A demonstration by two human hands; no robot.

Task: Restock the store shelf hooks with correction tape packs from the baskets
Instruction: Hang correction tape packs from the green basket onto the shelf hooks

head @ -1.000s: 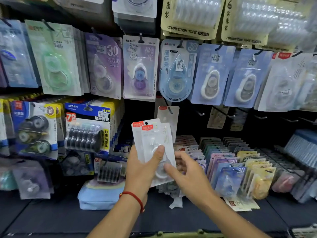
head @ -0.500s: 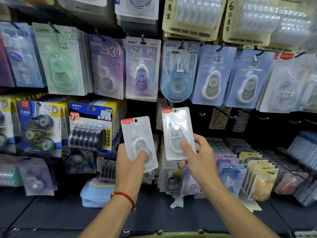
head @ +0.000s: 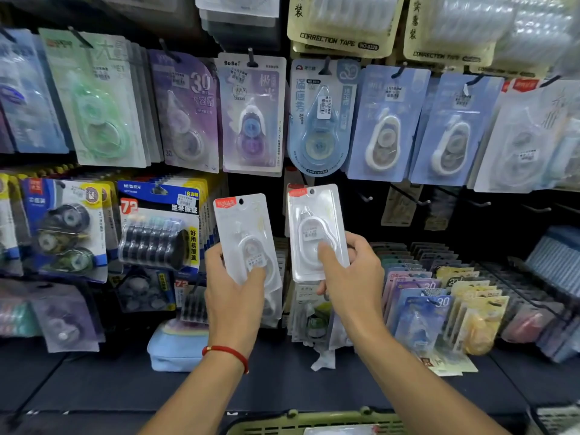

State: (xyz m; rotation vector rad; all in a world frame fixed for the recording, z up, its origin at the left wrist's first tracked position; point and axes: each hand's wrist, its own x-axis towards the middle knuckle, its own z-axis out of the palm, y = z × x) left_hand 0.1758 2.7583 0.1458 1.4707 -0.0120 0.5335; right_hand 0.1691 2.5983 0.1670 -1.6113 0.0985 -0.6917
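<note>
Left hand (head: 233,296) pinches one clear plastic white correction tape pack (head: 248,243); right hand (head: 348,277) pinches another (head: 315,232) at 1 o'clock, edges apart, bare black hooks (head: 364,197) beside.

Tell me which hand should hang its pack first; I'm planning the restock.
Probably the right hand. Its pack is raised higher, nearer the bare hooks to its right. The left hand holds its pack lower and farther away.
</note>
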